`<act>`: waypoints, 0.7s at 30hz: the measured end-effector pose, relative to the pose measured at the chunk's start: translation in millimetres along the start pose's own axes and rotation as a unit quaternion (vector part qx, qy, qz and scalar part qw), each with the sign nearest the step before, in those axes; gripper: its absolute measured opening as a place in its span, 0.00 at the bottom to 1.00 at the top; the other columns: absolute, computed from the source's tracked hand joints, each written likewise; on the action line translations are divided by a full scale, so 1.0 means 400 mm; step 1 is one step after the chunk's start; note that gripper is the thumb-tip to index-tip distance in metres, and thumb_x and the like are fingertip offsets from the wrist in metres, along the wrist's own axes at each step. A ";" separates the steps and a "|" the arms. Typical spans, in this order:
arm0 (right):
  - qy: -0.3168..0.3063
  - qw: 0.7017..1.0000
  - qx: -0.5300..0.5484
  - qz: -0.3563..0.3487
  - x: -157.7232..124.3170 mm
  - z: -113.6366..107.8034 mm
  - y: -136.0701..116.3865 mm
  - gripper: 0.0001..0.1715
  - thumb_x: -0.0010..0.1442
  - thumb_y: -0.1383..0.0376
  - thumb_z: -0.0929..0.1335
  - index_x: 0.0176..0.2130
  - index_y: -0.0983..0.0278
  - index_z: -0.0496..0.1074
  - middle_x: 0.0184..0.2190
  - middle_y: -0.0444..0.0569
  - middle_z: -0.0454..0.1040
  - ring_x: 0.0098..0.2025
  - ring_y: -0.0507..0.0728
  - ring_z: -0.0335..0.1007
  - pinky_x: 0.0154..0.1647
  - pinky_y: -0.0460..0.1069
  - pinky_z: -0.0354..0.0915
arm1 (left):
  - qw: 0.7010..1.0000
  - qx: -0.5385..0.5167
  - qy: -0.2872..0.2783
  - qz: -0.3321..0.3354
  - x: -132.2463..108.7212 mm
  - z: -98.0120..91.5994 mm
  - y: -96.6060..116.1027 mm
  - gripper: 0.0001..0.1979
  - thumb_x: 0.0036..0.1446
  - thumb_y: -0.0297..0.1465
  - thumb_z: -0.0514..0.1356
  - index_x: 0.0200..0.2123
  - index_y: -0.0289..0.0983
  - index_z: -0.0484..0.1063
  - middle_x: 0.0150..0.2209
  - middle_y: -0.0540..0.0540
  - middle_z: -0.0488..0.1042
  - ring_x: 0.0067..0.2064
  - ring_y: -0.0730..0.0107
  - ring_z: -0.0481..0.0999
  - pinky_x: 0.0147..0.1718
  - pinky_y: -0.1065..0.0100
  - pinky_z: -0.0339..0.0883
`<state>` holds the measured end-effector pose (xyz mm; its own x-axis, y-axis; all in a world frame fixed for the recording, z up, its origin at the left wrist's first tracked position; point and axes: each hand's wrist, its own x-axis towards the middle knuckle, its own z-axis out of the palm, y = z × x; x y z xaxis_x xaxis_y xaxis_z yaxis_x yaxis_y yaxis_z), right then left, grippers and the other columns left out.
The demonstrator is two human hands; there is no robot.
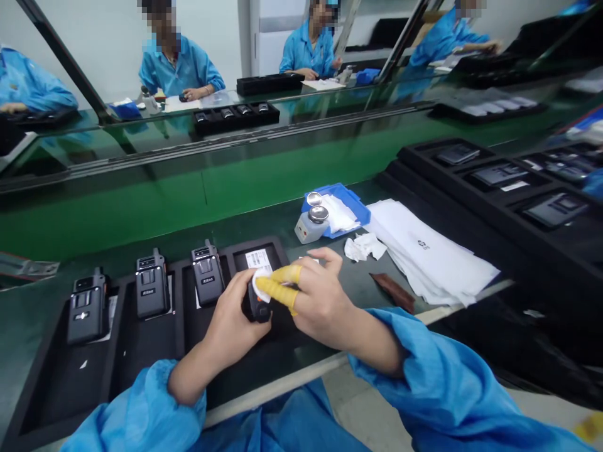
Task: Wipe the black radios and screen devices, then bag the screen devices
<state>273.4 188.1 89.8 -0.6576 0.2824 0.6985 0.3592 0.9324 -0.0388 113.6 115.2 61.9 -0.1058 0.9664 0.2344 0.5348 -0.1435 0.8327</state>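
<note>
My left hand (235,320) is closed around a small black handheld radio (260,309), which is tilted and partly hidden by my fingers. Two fingers of my right hand (320,295) wear yellow finger cots and press a round white cotton pad (262,285) against the radio. Beneath and to the left lies a black foam tray (146,351) with compartments. Three more black radios, the left one (88,307), the middle one (151,285) and the right one (207,276), rest along its far side. A white label (258,258) shows in the compartment behind my hands.
Behind my right hand stand a white pump bottle (311,227) with a metal top and a blue bin (360,210) of white wipes. Crumpled tissue (365,247), a brown strip (393,292) and white sheets (424,251) lie rightward. Black trays (466,216) fill the right. Co-workers sit beyond the green divider (235,182).
</note>
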 end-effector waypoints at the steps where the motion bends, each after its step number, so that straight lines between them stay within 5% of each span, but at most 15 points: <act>1: -0.005 1.000 -0.005 -0.013 0.001 0.002 -0.007 0.20 0.56 0.76 0.61 0.39 0.58 0.75 0.31 0.41 0.75 0.35 0.51 0.64 0.49 0.56 0.47 | 1.000 0.000 -0.001 0.004 -0.001 0.000 -0.001 0.27 0.40 0.22 0.58 0.48 0.39 0.63 0.47 0.44 0.71 0.50 0.59 0.71 0.50 0.58 0.64; 6: -0.001 0.999 -0.042 -0.032 -0.004 0.002 -0.004 0.19 0.61 0.74 0.60 0.26 0.60 0.73 0.26 0.38 0.73 0.36 0.49 0.66 0.53 0.56 0.43 | 1.000 0.012 0.009 -0.003 -0.004 0.000 -0.002 0.27 0.39 0.23 0.59 0.47 0.39 0.65 0.45 0.45 0.72 0.47 0.59 0.72 0.48 0.58 0.66; 11: 0.036 0.999 -0.026 -0.006 -0.006 -0.007 0.004 0.18 0.60 0.75 0.60 0.30 0.58 0.74 0.30 0.37 0.75 0.36 0.48 0.67 0.51 0.55 0.45 | 1.000 0.020 -0.003 0.013 -0.002 -0.002 0.001 0.27 0.39 0.22 0.59 0.47 0.39 0.64 0.45 0.44 0.72 0.47 0.59 0.72 0.47 0.59 0.66; 21: -0.021 0.998 0.039 -0.053 -0.013 -0.007 0.011 0.19 0.63 0.72 0.60 0.36 0.54 0.75 0.30 0.34 0.76 0.38 0.48 0.67 0.53 0.56 0.42 | 1.000 0.016 -0.020 0.015 -0.005 -0.004 0.004 0.26 0.40 0.23 0.59 0.46 0.41 0.65 0.45 0.45 0.72 0.46 0.60 0.73 0.47 0.58 0.67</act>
<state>280.5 190.1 88.0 -0.7167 0.1888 0.6713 0.2341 0.9719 -0.0233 113.5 112.7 63.7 -0.0565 0.9696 0.2379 0.5645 -0.1655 0.8087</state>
